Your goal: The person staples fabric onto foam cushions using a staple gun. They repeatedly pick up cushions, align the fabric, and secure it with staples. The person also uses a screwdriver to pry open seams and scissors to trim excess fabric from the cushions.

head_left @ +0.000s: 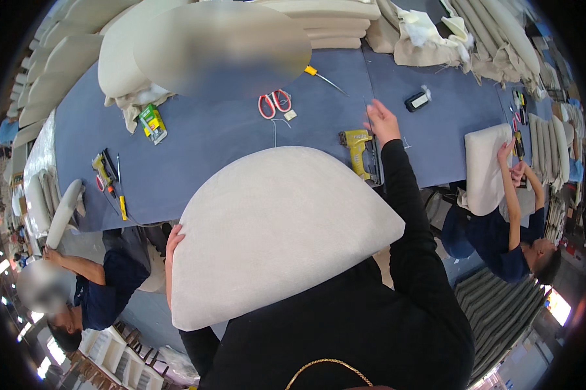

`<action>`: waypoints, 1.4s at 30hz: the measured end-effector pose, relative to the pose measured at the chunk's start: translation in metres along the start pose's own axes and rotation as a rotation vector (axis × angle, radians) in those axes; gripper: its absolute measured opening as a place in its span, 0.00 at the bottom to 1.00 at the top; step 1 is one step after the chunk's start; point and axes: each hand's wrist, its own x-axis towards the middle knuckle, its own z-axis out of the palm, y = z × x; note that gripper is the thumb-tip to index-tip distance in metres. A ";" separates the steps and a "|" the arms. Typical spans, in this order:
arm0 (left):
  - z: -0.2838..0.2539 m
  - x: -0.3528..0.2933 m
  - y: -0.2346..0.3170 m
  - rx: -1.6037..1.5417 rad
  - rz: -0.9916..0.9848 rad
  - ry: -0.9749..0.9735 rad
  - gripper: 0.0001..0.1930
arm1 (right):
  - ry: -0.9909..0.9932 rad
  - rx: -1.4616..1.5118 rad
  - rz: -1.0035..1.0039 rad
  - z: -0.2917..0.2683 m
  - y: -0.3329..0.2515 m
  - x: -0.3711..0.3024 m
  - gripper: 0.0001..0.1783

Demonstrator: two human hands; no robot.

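A cream upholstered cushion [283,231], rounded at the far side and straight at the near side, rests tilted against my body and the table edge. My left hand [174,242] grips its left edge; most of those fingers are hidden behind it. Stretched over the table to the right, my right hand [384,121] has its fingers apart, with nothing visible in them. Just below that hand lies a yellow-green staple gun [356,155], close to the cushion's upper right edge. Red-handled scissors [275,104] lie beyond the cushion, beside a small pale block [291,115].
On the blue table [208,130] are a yellow-handled pointed tool [325,79], a black bottle [417,101] and a green-yellow box [153,123]. Another staple gun [104,170] lies left. Co-workers sit at both sides, one handling a cushion [486,170]. Padded pieces [335,26] are stacked at the back.
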 end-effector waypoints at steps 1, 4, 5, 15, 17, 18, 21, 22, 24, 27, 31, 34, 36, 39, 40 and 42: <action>-0.002 0.000 0.002 -0.053 -0.089 0.002 0.24 | 0.035 -0.145 -0.092 0.002 -0.010 -0.003 0.33; 0.023 0.029 0.088 -0.106 -0.522 0.066 0.27 | -0.098 -0.200 -0.066 0.013 -0.053 -0.040 0.42; 0.007 0.025 0.069 -0.045 -0.633 0.071 0.28 | -0.172 -0.179 0.130 0.020 -0.075 -0.071 0.42; 0.001 0.069 0.083 -0.599 -0.552 0.155 0.38 | -0.618 0.532 0.292 0.071 -0.120 -0.189 0.38; -0.012 0.090 0.075 -0.517 -0.417 0.083 0.42 | -0.638 0.533 0.263 0.086 -0.139 -0.173 0.38; -0.014 0.107 0.070 -0.514 -0.383 0.075 0.42 | -0.640 0.540 0.246 0.091 -0.143 -0.164 0.38; -0.015 0.156 0.038 -0.433 -0.414 0.070 0.43 | -0.609 0.307 0.081 0.108 -0.136 -0.124 0.40; -0.014 0.168 0.022 -0.336 -0.491 0.085 0.39 | -0.561 0.200 0.134 0.110 -0.118 -0.109 0.40; -0.019 0.162 -0.064 -0.069 -0.529 0.176 0.31 | -0.485 -0.034 0.236 0.110 -0.056 -0.069 0.42; 0.017 0.142 -0.156 -0.016 -0.606 0.428 0.19 | -0.364 -0.380 0.179 0.062 0.073 -0.059 0.36; 0.070 0.057 -0.179 -0.647 -0.621 0.677 0.17 | -0.189 -0.308 0.375 0.067 0.095 -0.104 0.40; 0.077 0.033 -0.156 -0.750 -0.621 0.646 0.24 | -0.155 -0.180 0.515 0.081 0.059 -0.113 0.48; 0.073 0.027 -0.151 -0.853 -0.561 0.582 0.29 | -0.178 -0.302 0.346 0.076 0.066 -0.071 0.51; 0.056 0.051 -0.140 -0.954 -0.376 0.523 0.30 | -0.278 -0.487 -0.059 0.138 0.047 -0.040 0.61; 0.052 0.066 -0.139 -0.985 -0.375 0.491 0.31 | -0.295 -0.572 -0.097 0.153 0.042 -0.033 0.67; 0.048 0.097 -0.137 -1.051 -0.371 0.447 0.32 | -0.045 -0.951 0.054 0.177 0.051 -0.022 0.73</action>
